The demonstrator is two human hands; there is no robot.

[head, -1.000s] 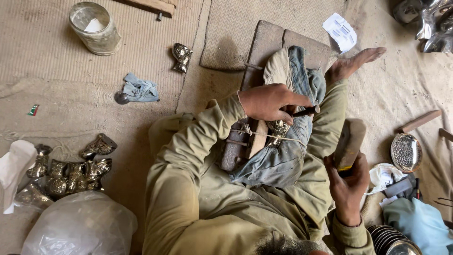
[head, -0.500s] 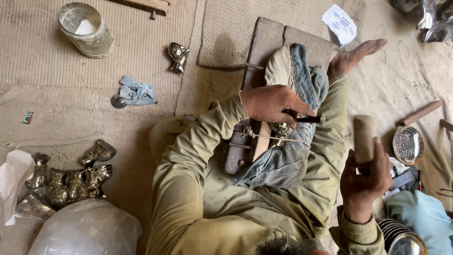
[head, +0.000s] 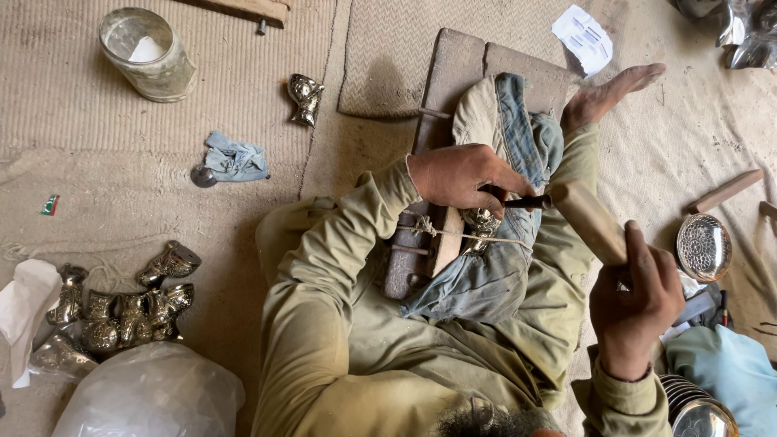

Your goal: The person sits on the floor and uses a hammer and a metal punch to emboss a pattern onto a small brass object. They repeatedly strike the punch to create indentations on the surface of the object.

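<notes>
Head view, left hand (head: 461,174) closed around a dark punch (head: 528,201), tip on a small metal piece (head: 483,222) tied to a wooden block (head: 441,162) in the lap, right hand (head: 635,303) fisted on a wooden mallet (head: 589,218) raised just right of the punch, metal castings (head: 121,303) near left.

A craftsperson's floor workshop for metalwork. The person sits on woven matting (head: 97,154), with a heap of small embossed metal castings (head: 121,303) at one side, an engraved round metal dish (head: 702,247) and stacked metal plates (head: 696,405) at the other, and a wooden work block (head: 453,89) across the lap.
</notes>
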